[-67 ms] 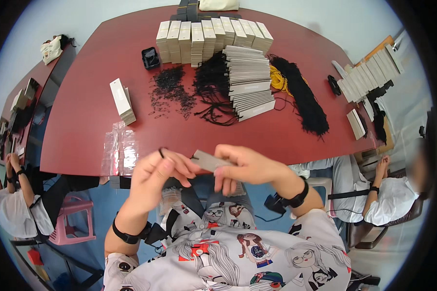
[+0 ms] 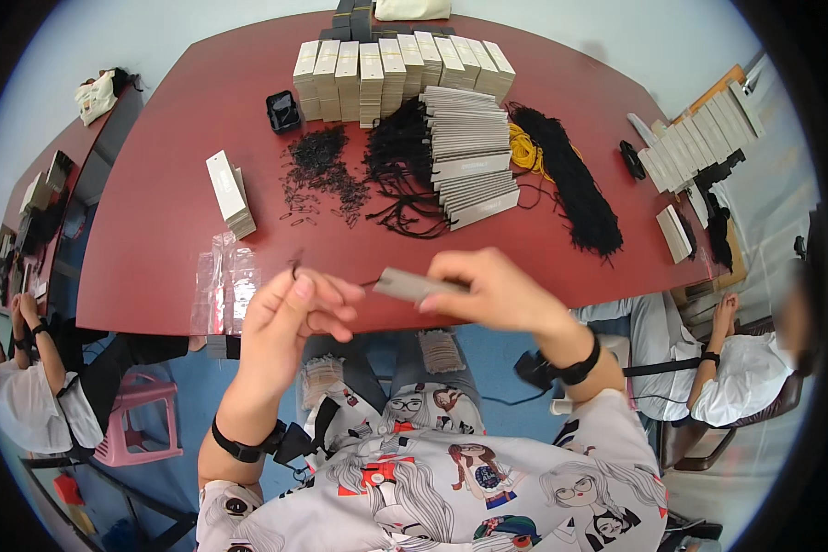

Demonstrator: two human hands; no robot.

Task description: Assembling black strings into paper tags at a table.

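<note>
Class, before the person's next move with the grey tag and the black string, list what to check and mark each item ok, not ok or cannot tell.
1. Grey tag pinched in the right hand: ok.
2. Black string held at the left hand fingertips: ok.
3. String already through the tag's hole: cannot tell, too small.
4. Both hands over the red table edge, tag between them: ok.
5. Stack of grey tags on the table ahead: ok.
6. Pile of black strings beside that stack: ok.

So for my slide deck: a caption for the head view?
Right hand holds a grey tag; left hand pinches a black loop.
</note>
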